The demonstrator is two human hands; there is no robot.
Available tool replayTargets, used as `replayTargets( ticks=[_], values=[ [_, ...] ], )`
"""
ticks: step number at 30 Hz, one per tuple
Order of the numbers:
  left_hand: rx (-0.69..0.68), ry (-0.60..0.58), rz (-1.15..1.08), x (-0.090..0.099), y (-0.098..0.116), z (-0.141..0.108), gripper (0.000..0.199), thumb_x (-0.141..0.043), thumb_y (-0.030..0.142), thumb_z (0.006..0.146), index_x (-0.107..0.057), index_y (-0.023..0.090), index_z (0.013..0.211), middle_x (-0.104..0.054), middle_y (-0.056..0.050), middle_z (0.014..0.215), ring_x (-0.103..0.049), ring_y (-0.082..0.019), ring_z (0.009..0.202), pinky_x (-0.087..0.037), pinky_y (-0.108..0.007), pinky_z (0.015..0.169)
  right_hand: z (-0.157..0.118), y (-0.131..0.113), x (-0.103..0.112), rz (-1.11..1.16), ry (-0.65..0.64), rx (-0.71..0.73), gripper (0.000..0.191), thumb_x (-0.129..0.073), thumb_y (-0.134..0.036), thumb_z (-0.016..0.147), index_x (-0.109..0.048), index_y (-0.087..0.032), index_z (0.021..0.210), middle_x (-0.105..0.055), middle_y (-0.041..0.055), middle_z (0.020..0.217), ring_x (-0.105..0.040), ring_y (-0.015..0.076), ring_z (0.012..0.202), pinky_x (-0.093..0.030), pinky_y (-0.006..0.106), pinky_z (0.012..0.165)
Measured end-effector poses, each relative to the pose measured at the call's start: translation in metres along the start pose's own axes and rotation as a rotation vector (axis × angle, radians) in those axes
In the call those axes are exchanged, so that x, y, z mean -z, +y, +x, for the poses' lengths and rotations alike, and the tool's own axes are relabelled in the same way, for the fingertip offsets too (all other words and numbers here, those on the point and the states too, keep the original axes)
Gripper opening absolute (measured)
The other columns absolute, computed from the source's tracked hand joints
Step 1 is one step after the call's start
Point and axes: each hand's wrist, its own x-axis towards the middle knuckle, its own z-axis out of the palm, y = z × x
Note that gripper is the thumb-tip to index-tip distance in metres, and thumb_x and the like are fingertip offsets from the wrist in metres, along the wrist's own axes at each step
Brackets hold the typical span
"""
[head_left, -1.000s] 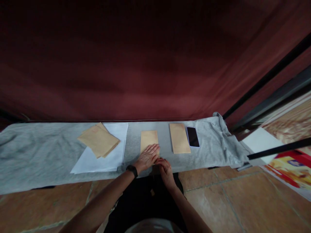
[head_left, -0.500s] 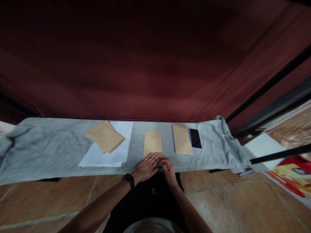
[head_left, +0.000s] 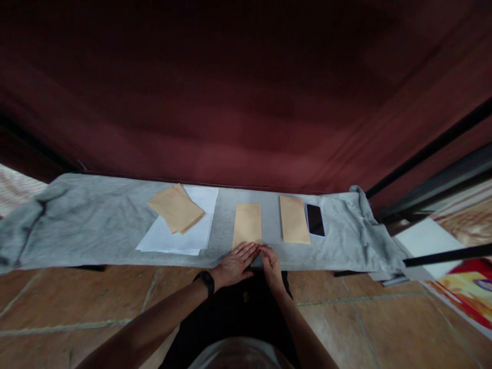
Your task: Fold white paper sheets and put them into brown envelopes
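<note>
Find left hand (head_left: 234, 264) drawn back toward near edge of brown envelope (head_left: 247, 223) since one second ago, with more of its face bared; find right hand (head_left: 271, 266) close by near right corner, as before; starting nearest, see dark trousers (head_left: 230, 318) below edge of grey cloth (head_left: 103, 220), over brown tile floor (head_left: 96, 302); note black wristband (head_left: 207, 283) on left wrist; read left fingers as outstretched and close together, palm down, laid across near end of brown envelope, released from any grip; read right fingers as bent, tips gathered beside left fingertips at near right corner; cannot tell if pinching paper or not.

Locate brown envelope flat on grey cloth, straight ahead of hands, long sides running away from body, faint reddish print at far right corner; record white sheets (head_left: 165, 241) to left, edges offset, bearing skewed pile of envelopes (head_left: 177, 207); record second envelope (head_left: 294, 220) to right, flat, slightly angled, with phone (head_left: 315, 220) just beside, dark screen up; further right, past cloth end, see pale panel (head_left: 426, 238) behind black bar (head_left: 442, 257), near colourfully printed packaging (head_left: 472, 287); farthest, see dark red backdrop (head_left: 246, 102) rising behind grey cloth, in deep shadow toward top.
</note>
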Motion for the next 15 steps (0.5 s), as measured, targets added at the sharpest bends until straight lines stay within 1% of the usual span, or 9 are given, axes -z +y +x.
replayTargets(
  ticks=[3,6,10,13,15],
  values=[
    [0.003,-0.013,-0.008,-0.001,0.001,0.000,0.077,-0.054,0.050,0.093,-0.023,0.016,0.155,-0.023,-0.014,0.163,-0.016,-0.024,0.152,-0.013,-0.041,0.123,0.000,-0.002,0.002,-0.022,-0.039,0.022,0.037,-0.039,-0.031,0.096,-0.068,-0.022,0.119,-0.070,0.0088,0.120,-0.061,0.0231,0.117,-0.045,0.044,0.106],
    [0.010,-0.012,-0.014,-0.001,0.002,0.001,0.077,-0.053,0.049,0.093,-0.024,0.015,0.155,-0.023,-0.014,0.162,-0.015,-0.024,0.152,-0.013,-0.042,0.123,0.001,-0.002,0.004,-0.071,-0.075,0.047,0.040,-0.037,-0.029,0.098,-0.067,-0.022,0.122,-0.070,0.0080,0.123,-0.060,0.0225,0.119,-0.045,0.044,0.107],
    [0.014,-0.009,-0.021,0.001,0.003,0.000,0.077,-0.052,0.050,0.092,-0.024,0.014,0.154,-0.023,-0.015,0.162,-0.014,-0.024,0.152,-0.012,-0.043,0.124,-0.001,-0.002,0.003,-0.227,-0.116,0.081,0.043,-0.032,-0.028,0.100,-0.063,-0.022,0.130,-0.066,0.0072,0.130,-0.057,0.0220,0.124,-0.040,0.047,0.112],
    [0.003,-0.010,-0.031,0.001,0.004,0.000,0.078,-0.052,0.051,0.092,-0.025,0.011,0.154,-0.026,-0.016,0.162,-0.016,-0.025,0.151,-0.012,-0.043,0.124,-0.008,-0.005,-0.003,-0.400,-0.146,0.102,0.045,-0.030,-0.027,0.102,-0.055,-0.021,0.139,-0.059,0.0074,0.141,-0.050,0.0233,0.134,-0.032,0.052,0.116],
    [0.002,-0.001,-0.037,0.000,0.004,-0.001,0.076,-0.052,0.048,0.092,-0.026,0.011,0.153,-0.027,-0.017,0.161,-0.019,-0.025,0.151,-0.014,-0.043,0.124,-0.015,-0.008,-0.007,-0.503,-0.170,0.136,0.047,-0.030,-0.028,0.104,-0.045,-0.021,0.147,-0.051,0.0076,0.148,-0.042,0.0242,0.140,-0.027,0.054,0.118]
  ],
)
